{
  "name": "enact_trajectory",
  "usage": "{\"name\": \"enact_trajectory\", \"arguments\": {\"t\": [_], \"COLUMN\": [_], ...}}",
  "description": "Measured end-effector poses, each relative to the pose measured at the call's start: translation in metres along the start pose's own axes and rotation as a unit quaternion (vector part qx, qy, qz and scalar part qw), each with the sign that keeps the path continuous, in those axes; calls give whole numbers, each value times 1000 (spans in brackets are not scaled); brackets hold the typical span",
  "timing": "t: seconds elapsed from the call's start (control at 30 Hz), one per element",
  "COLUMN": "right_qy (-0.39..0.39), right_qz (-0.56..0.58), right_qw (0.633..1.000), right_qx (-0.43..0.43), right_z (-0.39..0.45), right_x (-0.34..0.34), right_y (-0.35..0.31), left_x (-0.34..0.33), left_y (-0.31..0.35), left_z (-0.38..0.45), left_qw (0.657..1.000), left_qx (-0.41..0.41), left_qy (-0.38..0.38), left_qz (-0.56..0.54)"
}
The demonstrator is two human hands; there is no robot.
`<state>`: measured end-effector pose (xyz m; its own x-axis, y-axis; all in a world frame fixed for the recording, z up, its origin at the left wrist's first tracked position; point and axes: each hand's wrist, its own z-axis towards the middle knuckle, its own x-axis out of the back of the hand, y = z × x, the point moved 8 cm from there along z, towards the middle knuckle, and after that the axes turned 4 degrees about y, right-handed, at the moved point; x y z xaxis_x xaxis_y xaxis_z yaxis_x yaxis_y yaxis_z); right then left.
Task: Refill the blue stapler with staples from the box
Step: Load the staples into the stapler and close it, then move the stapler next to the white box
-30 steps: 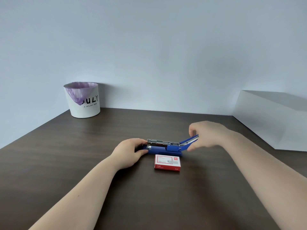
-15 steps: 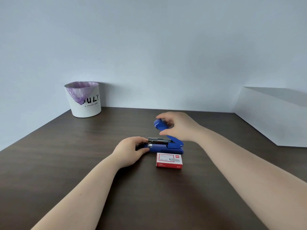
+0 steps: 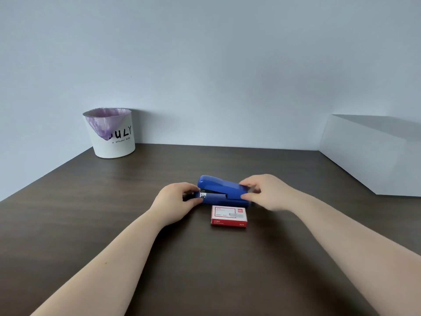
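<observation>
The blue stapler (image 3: 222, 190) lies on the dark wooden table (image 3: 114, 224), its top cover folded down over the base. My left hand (image 3: 178, 199) grips its left, front end, where a bit of metal shows. My right hand (image 3: 264, 192) holds the stapler's right, hinge end between thumb and fingers. Just in front of the stapler sits the red-and-white staple box (image 3: 229, 215), closed and flat, touched by neither hand.
A white bin (image 3: 111, 135) with a purple liner and black lettering stands at the back left against the wall. A white box-shaped block (image 3: 373, 156) occupies the back right corner of the table.
The stapler's top cover, swung fully back to the right a second ago, was brought over by my right hand and now rests down on the base. My left hand stayed at the front end.
</observation>
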<state>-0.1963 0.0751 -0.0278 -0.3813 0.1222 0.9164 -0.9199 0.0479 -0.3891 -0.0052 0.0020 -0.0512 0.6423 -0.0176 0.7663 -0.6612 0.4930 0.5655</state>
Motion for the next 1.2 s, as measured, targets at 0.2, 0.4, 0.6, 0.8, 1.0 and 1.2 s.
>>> {"name": "enact_trajectory", "arguments": {"t": [0.2, 0.4, 0.6, 0.8, 1.0, 1.2], "right_qy": [81, 133, 191, 250, 305, 347], "right_qz": [14, 36, 58, 48, 71, 78], "right_qw": [996, 987, 968, 943, 914, 890], "right_qx": [-18, -77, -150, -215, -258, -286], "right_z": [-3, -11, -26, -38, -39, -25], "right_x": [3, 12, 37, 64, 83, 94], "right_y": [10, 41, 101, 173, 235, 276], "left_x": [-4, -11, -51, -124, -184, -203], "left_y": [6, 36, 113, 179, 208, 217], "left_z": [6, 29, 57, 74, 87, 101], "left_qw": [999, 996, 995, 996, 996, 998], "left_qx": [35, 60, 32, 30, 46, 39], "left_qy": [-5, 65, 83, 26, -17, -5], "left_qz": [-3, -2, -46, -75, -73, -46]}}
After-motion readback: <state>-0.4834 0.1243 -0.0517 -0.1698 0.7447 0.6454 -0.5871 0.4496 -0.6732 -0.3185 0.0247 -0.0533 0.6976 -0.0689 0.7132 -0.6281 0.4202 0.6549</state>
